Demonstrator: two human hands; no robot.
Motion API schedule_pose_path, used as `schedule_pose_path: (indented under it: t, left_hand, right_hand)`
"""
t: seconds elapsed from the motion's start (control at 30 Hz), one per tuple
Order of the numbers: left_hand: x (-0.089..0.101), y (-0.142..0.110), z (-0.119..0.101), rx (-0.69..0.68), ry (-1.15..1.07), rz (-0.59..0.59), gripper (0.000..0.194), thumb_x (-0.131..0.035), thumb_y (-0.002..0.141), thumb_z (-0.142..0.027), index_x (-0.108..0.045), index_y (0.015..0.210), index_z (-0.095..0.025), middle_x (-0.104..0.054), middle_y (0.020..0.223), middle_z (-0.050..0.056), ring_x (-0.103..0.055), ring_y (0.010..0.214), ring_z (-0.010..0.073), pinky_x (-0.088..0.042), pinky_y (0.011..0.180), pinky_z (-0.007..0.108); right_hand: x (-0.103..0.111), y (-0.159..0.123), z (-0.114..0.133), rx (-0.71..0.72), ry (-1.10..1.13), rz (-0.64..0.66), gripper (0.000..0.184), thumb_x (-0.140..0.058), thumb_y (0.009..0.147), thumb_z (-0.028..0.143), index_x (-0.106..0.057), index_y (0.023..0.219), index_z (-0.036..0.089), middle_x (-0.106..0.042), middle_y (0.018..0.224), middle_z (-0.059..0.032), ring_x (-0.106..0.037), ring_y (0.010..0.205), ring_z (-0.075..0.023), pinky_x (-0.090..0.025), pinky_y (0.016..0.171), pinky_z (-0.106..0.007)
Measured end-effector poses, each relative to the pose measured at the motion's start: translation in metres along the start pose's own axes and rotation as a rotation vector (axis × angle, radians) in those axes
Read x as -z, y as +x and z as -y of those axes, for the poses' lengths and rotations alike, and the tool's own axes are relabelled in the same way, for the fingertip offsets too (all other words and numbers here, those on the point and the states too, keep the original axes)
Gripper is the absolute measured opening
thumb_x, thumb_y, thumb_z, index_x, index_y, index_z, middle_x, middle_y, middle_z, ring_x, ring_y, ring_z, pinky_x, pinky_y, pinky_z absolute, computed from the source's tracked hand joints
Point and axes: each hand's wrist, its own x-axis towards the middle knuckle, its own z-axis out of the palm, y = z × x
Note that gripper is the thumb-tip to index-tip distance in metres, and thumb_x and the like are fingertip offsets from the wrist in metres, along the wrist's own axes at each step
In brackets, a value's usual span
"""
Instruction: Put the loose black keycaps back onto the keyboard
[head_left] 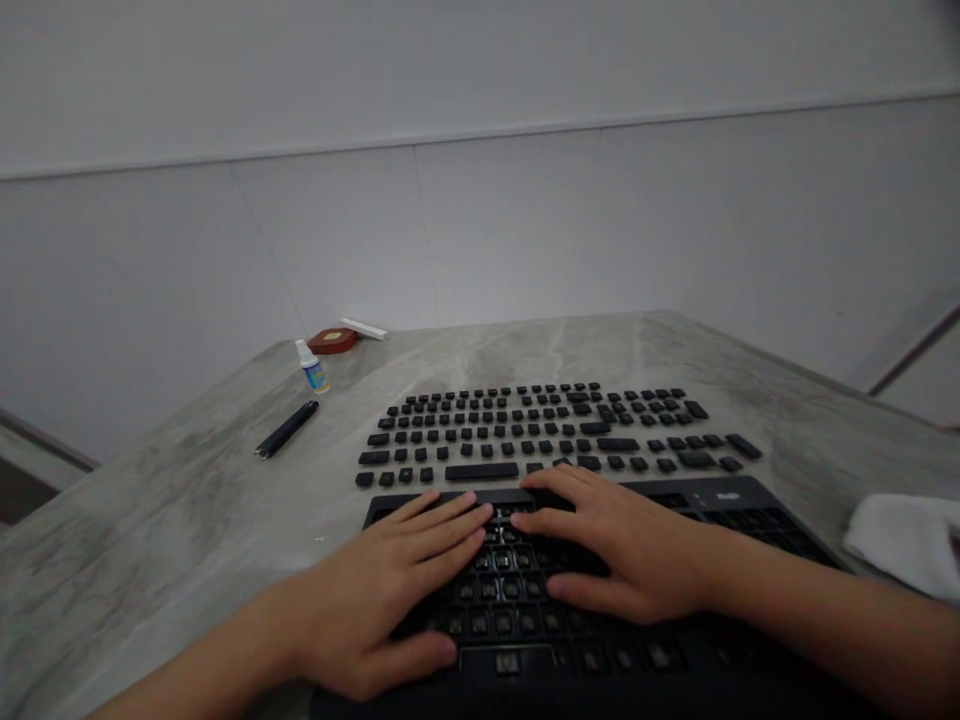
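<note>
A black keyboard with its keycaps off lies at the front of the table, its bare key sockets showing. My left hand rests on its left part, fingers stretched out and thumb apart. On the middle of the keyboard lies my right hand, its fingers spread, with the fingertips at the top rows. Neither hand holds anything that I can see. Beyond the keyboard, loose black keycaps are laid out on the table in rows like a keyboard's layout, with the long space bar keycap in the nearest row.
On the marbled grey table, a dark slim tool lies at the left. Behind it stand a small spray bottle, a reddish-brown box and a white strip. A white cloth lies at the right.
</note>
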Motion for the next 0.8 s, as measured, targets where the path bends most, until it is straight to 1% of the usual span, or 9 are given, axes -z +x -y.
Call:
schedule_pose_path:
  t: [0.13,0.2,0.27,0.3,0.33,0.43,0.57,0.7,0.8]
  left_hand:
    - [0.005,0.002,-0.007,-0.004,-0.025,0.002,0.085,-0.061,0.093,-0.041,-0.01,0.158,-0.023,-0.014,0.161,0.013,-0.015,0.148,0.0375,-0.016,0.118,0.064]
    - [0.004,0.002,-0.009,-0.06,-0.056,-0.044,0.077,-0.064,0.091,-0.039,-0.026,0.156,-0.021,-0.029,0.157,0.014,-0.022,0.146,0.0387,-0.02,0.117,0.064]
    - [0.001,0.0,-0.007,-0.149,-0.169,-0.192,0.043,-0.062,0.092,-0.025,-0.058,0.135,-0.02,-0.061,0.135,0.012,-0.051,0.132,0.0334,-0.039,0.112,0.054]
    - [-0.001,-0.001,-0.004,-0.178,-0.244,-0.296,0.025,-0.057,0.093,-0.015,-0.069,0.114,-0.021,-0.073,0.113,0.009,-0.066,0.114,0.0276,-0.052,0.102,0.043]
    - [-0.002,-0.003,-0.001,-0.18,-0.31,-0.412,0.024,-0.052,0.093,-0.008,-0.072,0.093,-0.021,-0.077,0.09,0.006,-0.074,0.09,0.021,-0.059,0.084,0.032]
    - [-0.007,-0.011,0.013,-0.042,-0.299,-0.712,0.042,-0.046,0.093,-0.004,-0.055,0.056,-0.019,-0.059,0.048,-0.001,-0.056,0.041,0.0105,-0.043,0.044,0.021]
    - [-0.006,-0.023,0.029,0.211,-0.061,-0.977,0.054,-0.048,0.095,-0.015,-0.039,0.042,-0.018,-0.039,0.036,-0.003,-0.037,0.032,0.0078,-0.029,0.041,0.025]
    - [0.008,-0.028,0.045,0.381,0.072,-1.067,0.055,-0.051,0.094,-0.021,-0.044,0.039,-0.018,-0.041,0.036,-0.004,-0.039,0.032,0.0071,-0.03,0.042,0.023]
    - [0.028,-0.024,0.068,0.556,0.143,-1.055,0.05,-0.054,0.093,-0.034,-0.057,0.045,-0.018,-0.045,0.038,-0.004,-0.043,0.035,0.0087,-0.031,0.043,0.023]
  right_hand:
    - [-0.001,0.001,-0.001,0.027,-0.006,-0.023,0.048,-0.057,0.093,0.039,-0.056,0.135,0.017,-0.049,0.135,-0.0209,-0.049,0.125,-0.0331,-0.043,0.102,-0.056]
    - [-0.003,0.001,-0.003,0.044,-0.018,-0.052,0.041,-0.052,0.096,0.031,-0.058,0.134,0.017,-0.051,0.134,-0.0195,-0.05,0.124,-0.0302,-0.045,0.102,-0.052]
    - [-0.005,0.001,-0.005,0.064,-0.031,-0.09,0.037,-0.046,0.098,0.022,-0.06,0.131,0.018,-0.053,0.131,-0.0185,-0.052,0.121,-0.0276,-0.048,0.099,-0.049]
    - [-0.006,0.001,-0.006,0.071,-0.038,-0.105,0.037,-0.043,0.097,0.019,-0.06,0.13,0.018,-0.054,0.13,-0.0182,-0.053,0.12,-0.0267,-0.049,0.098,-0.048]
    - [-0.006,0.002,-0.008,0.079,-0.045,-0.113,0.038,-0.043,0.096,0.016,-0.061,0.13,0.018,-0.054,0.129,-0.0182,-0.054,0.118,-0.0264,-0.05,0.097,-0.048]
    - [-0.006,0.002,-0.01,0.098,-0.067,-0.119,0.045,-0.047,0.087,0.008,-0.06,0.13,0.016,-0.055,0.129,-0.0183,-0.053,0.117,-0.0273,-0.049,0.096,-0.049]
    - [-0.003,0.004,-0.006,0.13,-0.083,-0.224,0.033,-0.046,0.09,0.009,-0.067,0.114,0.013,-0.061,0.113,-0.0158,-0.055,0.105,-0.0247,-0.05,0.09,-0.044]
    - [-0.005,0.005,-0.001,0.169,-0.099,-0.32,0.026,-0.041,0.096,0.014,-0.067,0.101,0.014,-0.06,0.077,-0.0072,-0.051,0.072,-0.0185,-0.046,0.067,-0.033]
    - [-0.01,0.004,-0.002,0.191,-0.095,-0.315,0.029,-0.041,0.087,0.006,-0.065,0.102,0.014,-0.062,0.078,-0.007,-0.051,0.071,-0.0186,-0.044,0.067,-0.033]
